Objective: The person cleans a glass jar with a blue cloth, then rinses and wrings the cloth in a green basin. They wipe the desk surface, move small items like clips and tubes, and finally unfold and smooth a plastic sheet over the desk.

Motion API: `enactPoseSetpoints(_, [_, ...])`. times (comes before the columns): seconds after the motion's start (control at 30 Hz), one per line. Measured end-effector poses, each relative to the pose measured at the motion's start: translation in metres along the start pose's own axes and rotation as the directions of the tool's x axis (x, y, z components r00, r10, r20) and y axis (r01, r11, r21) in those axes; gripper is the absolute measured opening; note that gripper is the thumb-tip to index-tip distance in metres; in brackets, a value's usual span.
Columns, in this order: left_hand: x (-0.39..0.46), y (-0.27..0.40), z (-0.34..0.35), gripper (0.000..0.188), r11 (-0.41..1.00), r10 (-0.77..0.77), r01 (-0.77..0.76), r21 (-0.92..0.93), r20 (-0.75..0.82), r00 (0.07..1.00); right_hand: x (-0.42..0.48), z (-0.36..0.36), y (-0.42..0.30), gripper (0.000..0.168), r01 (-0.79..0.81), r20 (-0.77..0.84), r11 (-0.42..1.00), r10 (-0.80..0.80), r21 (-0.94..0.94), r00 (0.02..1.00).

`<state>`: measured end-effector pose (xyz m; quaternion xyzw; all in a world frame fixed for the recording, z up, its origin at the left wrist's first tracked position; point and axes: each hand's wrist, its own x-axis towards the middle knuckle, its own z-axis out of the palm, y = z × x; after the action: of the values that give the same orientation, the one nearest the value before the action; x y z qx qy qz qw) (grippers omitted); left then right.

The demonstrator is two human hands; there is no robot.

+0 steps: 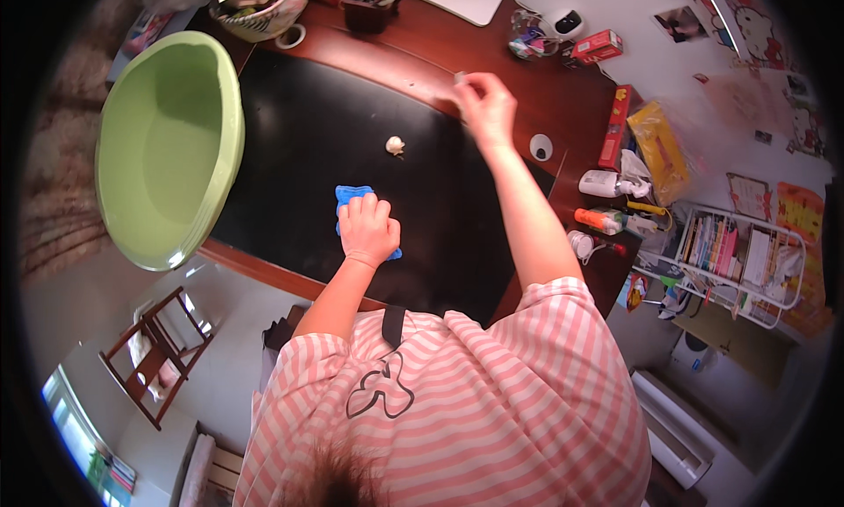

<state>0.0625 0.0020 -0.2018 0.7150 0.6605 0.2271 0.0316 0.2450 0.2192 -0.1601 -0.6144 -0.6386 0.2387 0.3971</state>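
Note:
My left hand (370,229) presses down on a blue cloth (354,192) lying on the black desk mat (297,144). Parts of the cloth show beyond the fingers and below the palm. Raised over the far right edge of the mat is my right hand (488,108), its thumb and fingers pinched together. A small pale object (459,77) shows at the fingertips, too blurred to name. Between the two hands, farther up the mat, lies a small whitish piece (395,145) that looks like a garlic bulb.
A large green plastic basin (175,151) stands tilted at the left. Along the back of the wooden desk are a basket (264,16) and a tape roll (291,36). On the right lie a white roll (541,147), a spray bottle (603,184) and an orange-capped bottle (593,220).

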Motion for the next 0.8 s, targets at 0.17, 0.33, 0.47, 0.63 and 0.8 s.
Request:
enactPoseSetpoints(0.17, [0.018, 0.014, 0.014, 0.012, 0.996, 0.064, -0.065, -0.053, -0.020, 0.998, 0.080, -0.077, 0.047, 0.034, 0.011, -0.339, 1.000, -0.020, -0.026, 0.940])
enactPoseSetpoints(0.33, [0.019, 0.014, 0.012, 0.013, 0.995, 0.073, -0.074, -0.063, -0.014, 0.997, 0.121, -0.089, 0.076, 0.034, -0.089, -0.266, 0.957, 0.013, -0.277, 0.964])
enactPoseSetpoints(0.47, [0.019, 0.014, 0.011, 0.012, 0.994, 0.081, -0.082, -0.071, -0.016, 0.997, 0.121, -0.086, 0.090, 0.033, -0.077, -0.298, 0.960, -0.008, -0.271, 0.955])
enactPoseSetpoints(0.63, [0.018, 0.013, 0.012, 0.012, 0.997, 0.063, -0.064, -0.051, -0.030, 0.998, 0.045, -0.060, 0.049, 0.021, 0.081, -0.174, 0.990, -0.101, -0.116, 0.980])
enactPoseSetpoints(0.8, [0.018, 0.012, 0.014, 0.013, 0.996, 0.062, -0.063, -0.062, -0.014, 0.998, -0.059, -0.012, 0.000, 0.018, 0.176, 0.433, 0.984, -0.170, 0.025, 0.885])
